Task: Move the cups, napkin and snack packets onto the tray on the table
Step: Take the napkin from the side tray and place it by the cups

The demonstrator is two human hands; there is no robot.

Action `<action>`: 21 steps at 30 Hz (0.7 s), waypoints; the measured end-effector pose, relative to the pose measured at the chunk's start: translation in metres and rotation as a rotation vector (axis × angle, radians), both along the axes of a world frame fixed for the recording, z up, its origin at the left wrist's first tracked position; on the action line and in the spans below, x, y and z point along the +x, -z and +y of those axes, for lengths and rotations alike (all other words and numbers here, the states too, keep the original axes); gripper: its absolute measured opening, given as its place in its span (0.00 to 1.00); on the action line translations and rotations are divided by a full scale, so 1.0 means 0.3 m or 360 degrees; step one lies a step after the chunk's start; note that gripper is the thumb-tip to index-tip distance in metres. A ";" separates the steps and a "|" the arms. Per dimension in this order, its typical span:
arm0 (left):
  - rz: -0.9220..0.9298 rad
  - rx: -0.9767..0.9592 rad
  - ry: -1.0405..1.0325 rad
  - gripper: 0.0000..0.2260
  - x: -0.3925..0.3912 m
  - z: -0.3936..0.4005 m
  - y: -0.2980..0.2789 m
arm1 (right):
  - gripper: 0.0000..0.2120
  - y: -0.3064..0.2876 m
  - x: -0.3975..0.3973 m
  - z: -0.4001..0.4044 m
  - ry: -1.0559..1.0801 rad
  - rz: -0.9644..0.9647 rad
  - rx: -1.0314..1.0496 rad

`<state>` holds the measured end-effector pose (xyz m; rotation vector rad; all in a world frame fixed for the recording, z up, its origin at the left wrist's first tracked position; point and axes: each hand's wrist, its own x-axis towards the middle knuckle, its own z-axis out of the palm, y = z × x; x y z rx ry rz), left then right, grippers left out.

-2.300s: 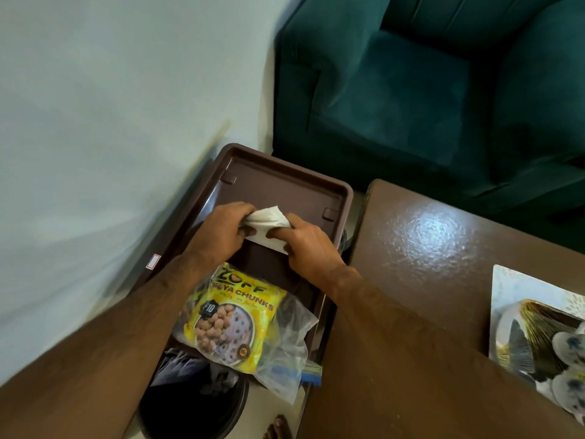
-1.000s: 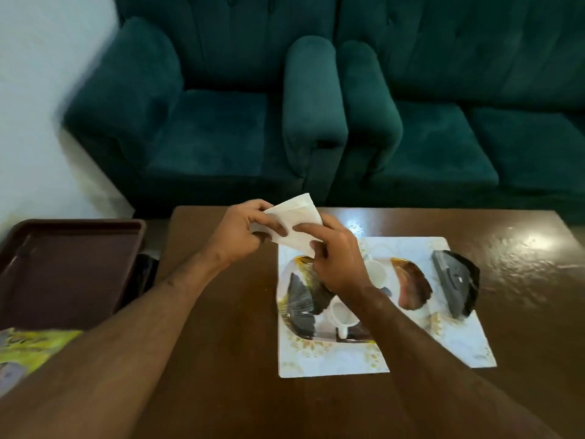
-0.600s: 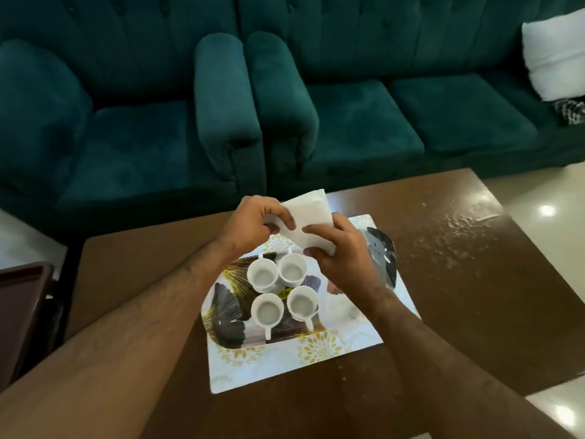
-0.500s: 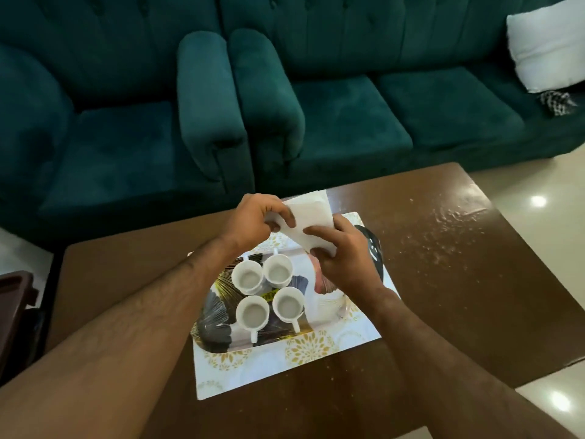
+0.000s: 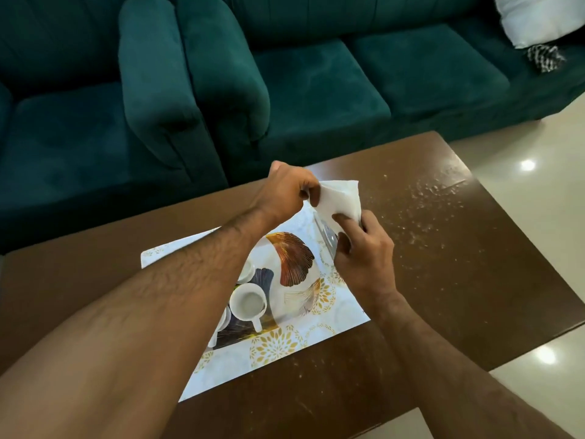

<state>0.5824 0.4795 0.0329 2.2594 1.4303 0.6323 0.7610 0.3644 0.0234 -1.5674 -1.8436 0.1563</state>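
A white folded napkin [image 5: 342, 198] is held above the far right corner of a patterned tray [image 5: 316, 299] on the brown table [image 5: 443, 264]. My left hand [image 5: 285, 191] pinches the napkin's left edge and my right hand [image 5: 364, 248] grips its lower right edge. White cups stand on the tray: one [image 5: 248, 304] shows fully, others are mostly hidden under my left forearm. A dark silvery snack packet [image 5: 327, 237] peeks out on the tray beneath my right hand.
Dark green sofas [image 5: 285, 74] stand just behind the table, with a white cushion [image 5: 535, 17] at the far right. Pale tiled floor [image 5: 538, 147] lies to the right. Crumb-like specks cover the table's right side.
Both hands carried the napkin from the brown crate at the left over to the patterned tray on the table. It now sits over the tray's far right corner. My left forearm now covers most cups.
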 end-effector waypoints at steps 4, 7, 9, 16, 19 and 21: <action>-0.0065 0.0016 0.0074 0.21 0.049 0.022 0.025 | 0.21 0.037 0.019 0.012 0.0024 0.0001 -0.0041; -0.0094 0.0001 0.0094 0.19 0.066 0.026 0.043 | 0.21 0.066 0.029 0.015 -0.0001 -0.0021 -0.0065; -0.0080 0.0001 0.0083 0.18 0.082 0.025 0.059 | 0.21 0.082 0.034 0.014 0.0008 -0.0023 -0.0082; -0.0049 -0.0050 0.0077 0.13 0.123 0.025 0.108 | 0.19 0.130 0.039 0.003 -0.0040 -0.0008 -0.0166; -0.0101 -0.0136 0.0066 0.14 0.120 0.016 0.124 | 0.18 0.146 0.049 -0.006 -0.0070 -0.0018 -0.0167; -0.0161 -0.0180 0.0048 0.17 0.115 0.015 0.145 | 0.16 0.158 0.055 -0.010 -0.0079 -0.0015 -0.0165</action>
